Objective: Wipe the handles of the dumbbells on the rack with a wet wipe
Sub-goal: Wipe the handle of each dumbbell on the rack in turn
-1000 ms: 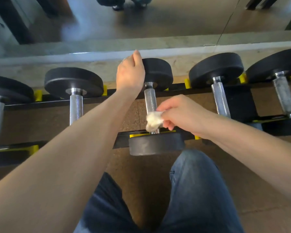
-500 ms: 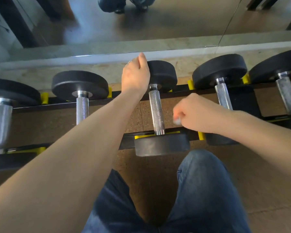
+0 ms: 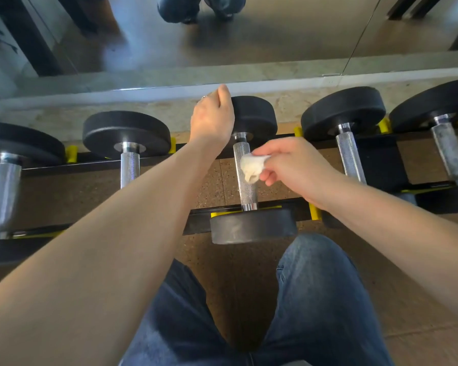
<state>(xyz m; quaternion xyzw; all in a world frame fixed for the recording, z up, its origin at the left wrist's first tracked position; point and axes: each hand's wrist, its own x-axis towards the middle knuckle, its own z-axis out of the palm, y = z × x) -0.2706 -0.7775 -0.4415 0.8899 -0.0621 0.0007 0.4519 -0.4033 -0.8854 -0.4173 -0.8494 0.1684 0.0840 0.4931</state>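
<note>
Your wet wipe (image 3: 251, 167): off-white. Handle (image 3: 247, 190) beneath it: silver, cross-hatched knurling. Dumbbell heads (image 3: 252, 226): matte black. Rack (image 3: 200, 219): black, with yellow cradles (image 3: 314, 211). Floor (image 3: 214, 184) under the rack: speckled brown. Your jeans (image 3: 320, 299): blue denim.

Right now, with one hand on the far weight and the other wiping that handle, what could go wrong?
1. The left hand grips the far plate of the middle dumbbell; if the dumbbell rolls on the rack, fingers could be pinched.
2. The wet wipe, bunched small in the right hand, touches only one side of the handle, so the underside may be missed.
3. The knurled handle could shred the wipe.
</note>
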